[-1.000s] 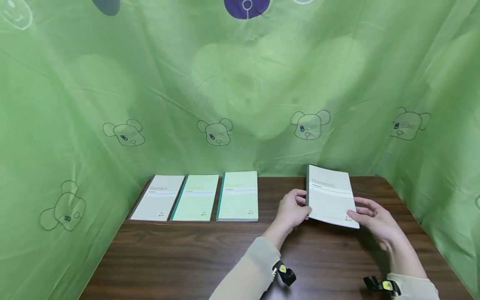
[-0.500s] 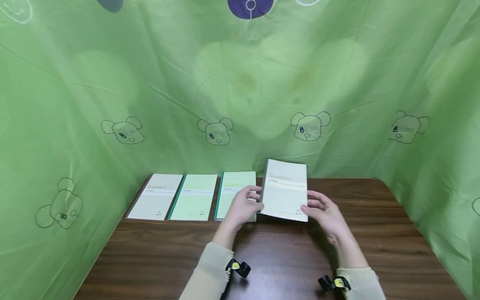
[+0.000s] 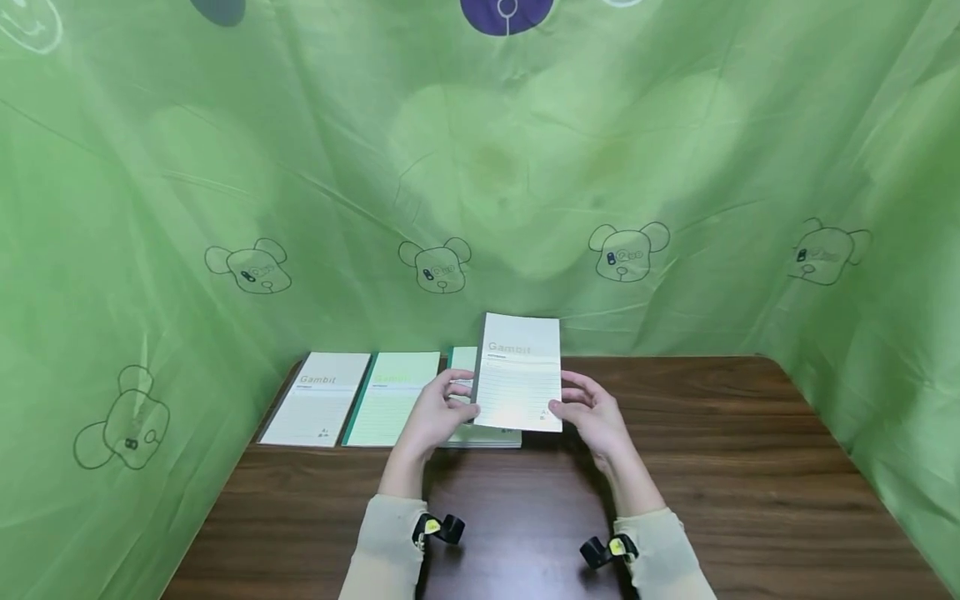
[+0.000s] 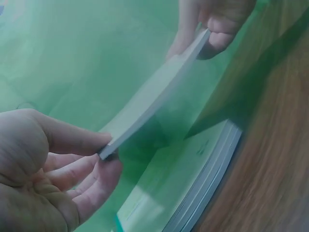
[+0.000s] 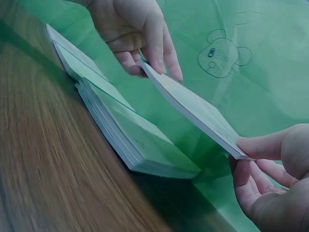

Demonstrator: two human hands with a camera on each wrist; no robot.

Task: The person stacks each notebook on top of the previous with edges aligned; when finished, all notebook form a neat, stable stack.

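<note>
A white notebook with a dark spine and "Gambit" on its cover is held in the air, tilted, by both hands. My left hand pinches its spine edge between thumb and fingers. On the opposite edge, my right hand pinches near the lower corner. Below and partly behind it lies a stack of pale green notebooks, apart from the held one. The left wrist view also shows this stack under the raised notebook.
Left of the stack, a pale green notebook with a green spine and a white notebook with a dark spine lie in a row. They are on a dark wooden table. A green curtain hangs behind the table.
Both hands have carried the white notebook leftward from the table's right side, and slightly upward, to above the right-hand stack. The notebooks on the table stay in place.
</note>
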